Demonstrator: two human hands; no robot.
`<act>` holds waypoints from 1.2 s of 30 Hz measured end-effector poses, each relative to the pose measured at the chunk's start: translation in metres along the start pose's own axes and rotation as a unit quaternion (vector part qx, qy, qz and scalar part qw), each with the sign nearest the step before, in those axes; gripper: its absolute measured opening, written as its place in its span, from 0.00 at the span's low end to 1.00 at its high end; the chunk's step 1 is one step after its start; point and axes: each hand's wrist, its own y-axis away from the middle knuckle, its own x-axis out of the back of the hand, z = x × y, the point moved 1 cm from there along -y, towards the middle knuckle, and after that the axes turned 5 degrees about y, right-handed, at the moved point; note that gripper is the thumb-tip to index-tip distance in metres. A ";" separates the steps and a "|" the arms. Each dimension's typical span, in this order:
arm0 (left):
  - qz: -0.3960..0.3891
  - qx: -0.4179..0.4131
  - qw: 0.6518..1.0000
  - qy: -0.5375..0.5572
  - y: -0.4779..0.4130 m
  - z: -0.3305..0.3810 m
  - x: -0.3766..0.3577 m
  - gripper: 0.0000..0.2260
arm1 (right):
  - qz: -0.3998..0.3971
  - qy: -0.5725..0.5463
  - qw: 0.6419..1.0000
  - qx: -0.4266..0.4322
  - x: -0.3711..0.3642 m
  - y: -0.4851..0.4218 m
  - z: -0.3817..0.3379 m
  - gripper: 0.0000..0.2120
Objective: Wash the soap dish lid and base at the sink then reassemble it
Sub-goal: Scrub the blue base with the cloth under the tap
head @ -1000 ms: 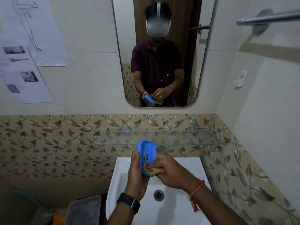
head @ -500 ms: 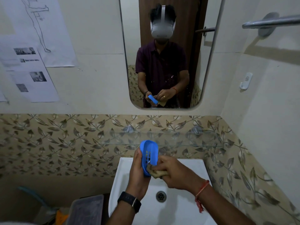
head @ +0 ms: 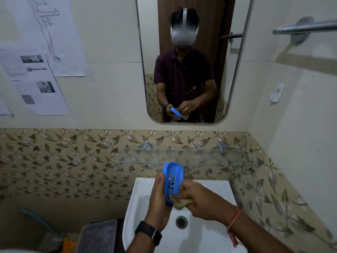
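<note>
A: Grip status: our left hand (head: 160, 196) wraps the blue soap dish base (head: 173, 179) from behind and holds it on edge above the sink (head: 145, 194). Our right hand (head: 202, 201) is closed on a tan scrub pad (head: 181, 203), pressed to the base's lower end.

B: Failure modes?

A: We judge that a wet base can slip under scrubbing force and drop into the basin by the drain (head: 181, 222).

B: Surroundings?

A: Glass shelf (head: 209, 157) sits just behind the base; we find no lid in view.
</note>
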 end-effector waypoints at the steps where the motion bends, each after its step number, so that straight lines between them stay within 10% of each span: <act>1: -0.003 0.004 1.000 -0.006 0.000 0.000 0.001 0.26 | -0.023 0.021 1.000 0.001 0.006 0.000 0.005 0.15; 9: -0.018 0.076 0.987 0.138 0.004 0.003 -0.001 0.29 | 0.252 0.045 0.951 -0.171 0.061 -0.013 0.033 0.19; 21: 0.026 0.053 0.997 0.057 -0.003 -0.004 0.005 0.30 | -0.004 0.093 0.985 -0.145 -0.019 -0.023 -0.006 0.10; 26: 0.043 0.003 0.997 0.057 0.000 -0.007 -0.006 0.30 | -0.011 -0.187 0.961 -0.204 -0.013 -0.020 -0.013 0.12; 32: 0.019 -0.007 0.997 0.075 0.001 0.001 -0.014 0.26 | 0.172 -0.565 0.767 -0.250 0.023 -0.018 -0.011 0.14; 36: 0.010 -0.008 0.997 0.080 0.005 0.000 -0.017 0.26 | 0.247 -0.381 0.839 -0.299 0.033 -0.028 0.009 0.05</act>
